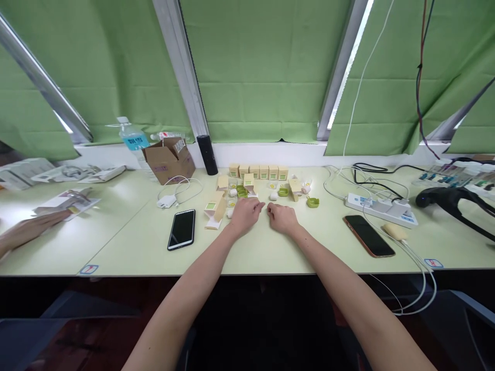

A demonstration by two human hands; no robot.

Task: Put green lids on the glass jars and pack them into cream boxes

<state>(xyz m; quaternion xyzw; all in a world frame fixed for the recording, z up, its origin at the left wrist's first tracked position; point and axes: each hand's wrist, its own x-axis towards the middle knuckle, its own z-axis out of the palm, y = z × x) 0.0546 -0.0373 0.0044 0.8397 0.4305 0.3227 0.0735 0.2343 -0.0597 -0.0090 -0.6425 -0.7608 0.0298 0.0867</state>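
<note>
Left hand (246, 214) and right hand (282, 217) close together on the desk (266, 252), fingers curled; can't tell if either grips anything. White piece (274, 196) just beyond, green parts (283, 191) and small boxes (263, 172) behind. I'd pinch lightly, forearms steady. Box labels unreadable; bottle (133, 140) label: Chinese characters, blurred.

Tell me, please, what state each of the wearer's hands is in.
Left hand: curled; whether it holds anything cannot be told.
Right hand: curled; whether it holds anything cannot be told.
</note>
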